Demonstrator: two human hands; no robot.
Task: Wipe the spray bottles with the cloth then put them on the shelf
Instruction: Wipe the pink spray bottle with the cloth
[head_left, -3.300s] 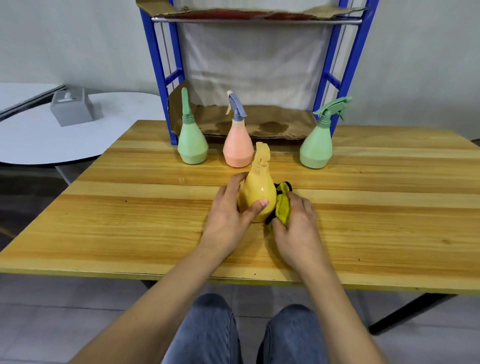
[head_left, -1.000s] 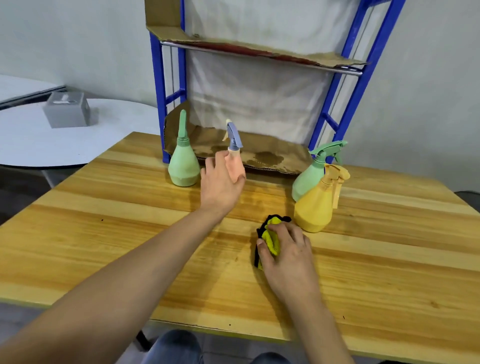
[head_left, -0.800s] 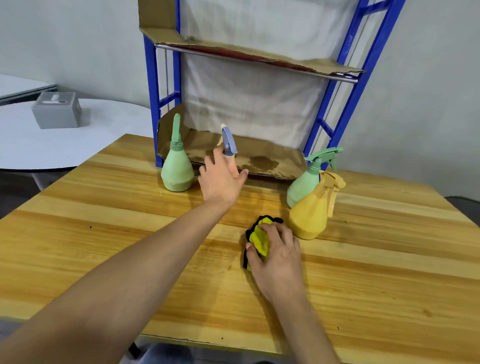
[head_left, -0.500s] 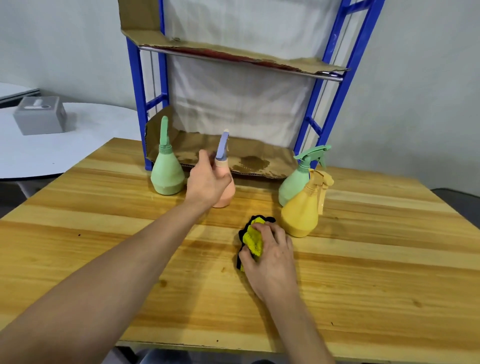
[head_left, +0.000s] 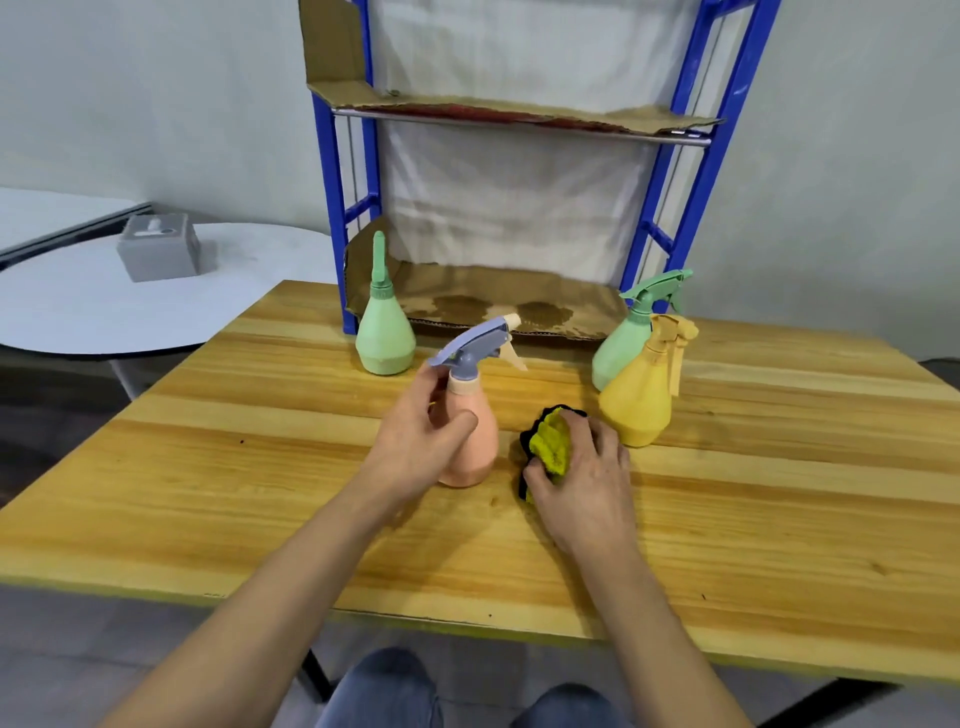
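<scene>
My left hand (head_left: 422, 446) grips a pink spray bottle (head_left: 475, 426) with a grey-blue trigger head, upright on the wooden table (head_left: 260, 493). Just to its right, my right hand (head_left: 582, 480) holds a crumpled yellow and black cloth (head_left: 549, 441) against the tabletop. A yellow spray bottle (head_left: 641, 397) stands right of the cloth, with a green spray bottle (head_left: 626, 343) close behind it. Another green bottle (head_left: 384, 332) stands by the left post of the blue shelf (head_left: 696, 171). Stained cardboard (head_left: 498, 306) lines the lower shelf level.
A white round table (head_left: 104, 306) with a grey box (head_left: 158, 254) sits to the left. White fabric hangs behind the shelf, whose upper level also carries cardboard. My knees show below the table's near edge.
My left hand left the yellow bottle at the right, reached to the pink bottle by the shelf and has drawn it toward me, beside the cloth. My right hand stayed on the cloth.
</scene>
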